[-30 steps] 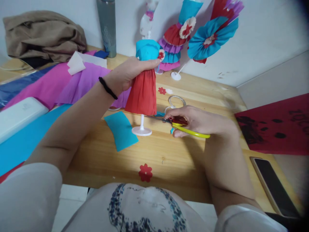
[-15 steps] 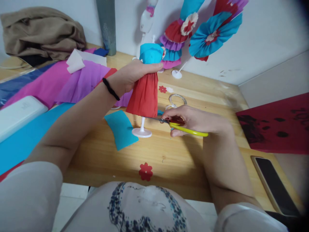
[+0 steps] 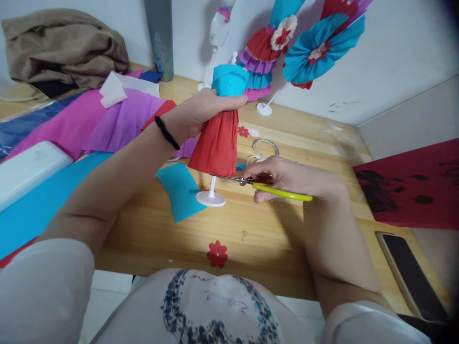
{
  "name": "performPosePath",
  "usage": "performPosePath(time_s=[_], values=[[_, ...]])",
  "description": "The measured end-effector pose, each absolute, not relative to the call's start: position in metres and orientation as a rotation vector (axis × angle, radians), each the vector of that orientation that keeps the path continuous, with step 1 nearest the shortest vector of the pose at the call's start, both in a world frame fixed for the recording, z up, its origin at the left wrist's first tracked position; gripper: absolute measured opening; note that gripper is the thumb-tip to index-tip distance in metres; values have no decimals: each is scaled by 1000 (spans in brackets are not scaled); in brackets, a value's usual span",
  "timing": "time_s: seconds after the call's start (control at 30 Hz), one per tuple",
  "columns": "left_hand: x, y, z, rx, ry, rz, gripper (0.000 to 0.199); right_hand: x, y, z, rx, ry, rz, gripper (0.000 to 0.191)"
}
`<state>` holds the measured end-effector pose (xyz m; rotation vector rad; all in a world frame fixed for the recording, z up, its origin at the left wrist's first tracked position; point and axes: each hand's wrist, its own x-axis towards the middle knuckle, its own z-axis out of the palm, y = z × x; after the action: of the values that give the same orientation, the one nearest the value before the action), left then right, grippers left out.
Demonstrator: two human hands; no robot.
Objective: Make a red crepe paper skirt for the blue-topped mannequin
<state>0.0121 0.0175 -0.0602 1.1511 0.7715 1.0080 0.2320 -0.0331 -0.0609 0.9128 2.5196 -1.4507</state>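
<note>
My left hand (image 3: pixel 208 110) is wrapped around the waist of a small dress form with a blue paper top (image 3: pixel 230 80) and a pleated red paper skirt (image 3: pixel 217 148). Below the skirt show the form's thin stem and round white base (image 3: pixel 210 198), tilted a little. My right hand (image 3: pixel 274 177) grips yellow-handled scissors (image 3: pixel 283 192), their blades lying along the skirt's lower edge. Whether the blades are parted is hard to make out. Beside the base lies a piece of blue paper (image 3: pixel 182 191). Nearer my body is a red paper flower (image 3: pixel 217 253).
Purple paper (image 3: pixel 122 122) and a white box-like object (image 3: pixel 34 172) lie left. Paper-dressed forms, one with a blue rosette (image 3: pixel 324 50), stand at the back wall. A tape roll (image 3: pixel 266 147) sits beyond my right hand; a phone (image 3: pixel 412 274) lies right. Brown cloth (image 3: pixel 64 48) is back left.
The dress form's top has shifted slightly right with my left hand. My right hand and the scissors have moved a touch right, still at the skirt's hem.
</note>
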Motion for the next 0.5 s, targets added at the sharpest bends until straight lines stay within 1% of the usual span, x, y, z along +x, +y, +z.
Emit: performPosePath(time_s=[0.1, 0.27, 0.37, 0.5], values=[[11, 23, -65, 1174, 768, 997, 21, 233, -32, -64, 883, 2537, -1452, 60], [10, 27, -67, 1206, 778, 979, 22, 237, -30, -69, 852, 2574, -1445, 60], [11, 25, -65, 1214, 806, 969, 24, 238, -30, -70, 864, 2544, -1460, 56], [14, 18, -59, 1194, 841, 961, 21, 239, -29, -69, 816, 2548, -1417, 55]])
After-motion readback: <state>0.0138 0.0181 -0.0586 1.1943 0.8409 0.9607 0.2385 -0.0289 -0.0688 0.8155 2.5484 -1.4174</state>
